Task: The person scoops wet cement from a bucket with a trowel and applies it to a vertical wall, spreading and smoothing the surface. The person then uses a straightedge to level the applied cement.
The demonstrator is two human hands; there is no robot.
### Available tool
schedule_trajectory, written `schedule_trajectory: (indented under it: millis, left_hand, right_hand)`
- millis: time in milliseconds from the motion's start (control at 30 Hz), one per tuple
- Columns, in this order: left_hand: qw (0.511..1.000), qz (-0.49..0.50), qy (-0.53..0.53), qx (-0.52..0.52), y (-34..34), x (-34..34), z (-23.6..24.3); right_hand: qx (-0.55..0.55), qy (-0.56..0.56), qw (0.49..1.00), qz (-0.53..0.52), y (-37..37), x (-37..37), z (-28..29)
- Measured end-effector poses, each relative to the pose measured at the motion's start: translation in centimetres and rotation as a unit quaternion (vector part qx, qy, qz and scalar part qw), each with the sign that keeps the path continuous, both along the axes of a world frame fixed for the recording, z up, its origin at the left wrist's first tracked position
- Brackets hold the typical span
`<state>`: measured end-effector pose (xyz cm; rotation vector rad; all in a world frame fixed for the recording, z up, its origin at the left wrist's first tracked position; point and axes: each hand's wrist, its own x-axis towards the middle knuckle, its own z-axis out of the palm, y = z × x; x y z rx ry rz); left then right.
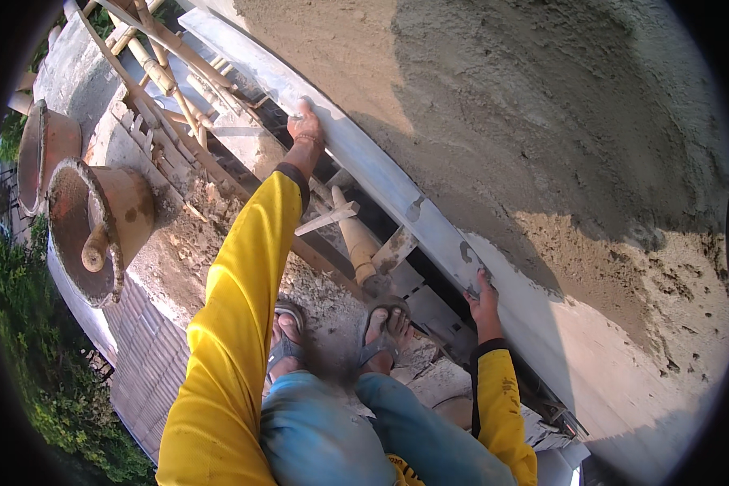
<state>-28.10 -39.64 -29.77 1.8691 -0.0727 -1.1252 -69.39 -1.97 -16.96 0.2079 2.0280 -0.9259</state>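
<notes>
A long, flat, grey straightedge (363, 160) runs diagonally along the lower part of a wall with wet-looking grey plaster (535, 121). Mortar smears stick to the bar in places. My left hand (306, 130) grips its edge towards the upper left, thumb on the face. Lower down to the right, my right hand (484, 302) has hold of the same bar, its thumb pointing up; the other fingers are partly hidden behind it. Both arms reach out in yellow sleeves with dark cuffs.
My sandalled feet stand on a mortar-crusted platform (211, 251). A bucket (130, 206) with a rounded handle (95, 248) inside and a second bucket (61, 146) sit left. Bamboo poles (150, 65) rise beyond; gaps show under the bar. Rooftop and trees lie below.
</notes>
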Motion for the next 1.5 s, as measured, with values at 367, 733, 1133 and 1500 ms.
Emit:
schedule_trajectory:
  millis: [367,733,1133,1500]
  left_hand:
    - [0.999,-0.026,0.028,0.002,1.0,-2.2,2.4]
    - [1.0,0.002,-0.001,-0.021,2.0,-3.4,3.1]
    - [0.997,0.004,0.012,-0.078,4.3,-5.6,8.1]
    - [0.996,0.011,0.062,-0.062,0.0,-0.9,7.4]
  right_hand:
    - [-0.054,0.038,0.998,-0.023,2.8,-1.2,1.2]
    - [-0.068,-0.007,0.997,-0.019,3.5,-2.9,4.2]
    - [-0.094,0.049,0.994,-0.02,7.0,-5.0,6.2]
    - [-0.117,0.033,0.993,0.012,2.7,-0.9,6.6]
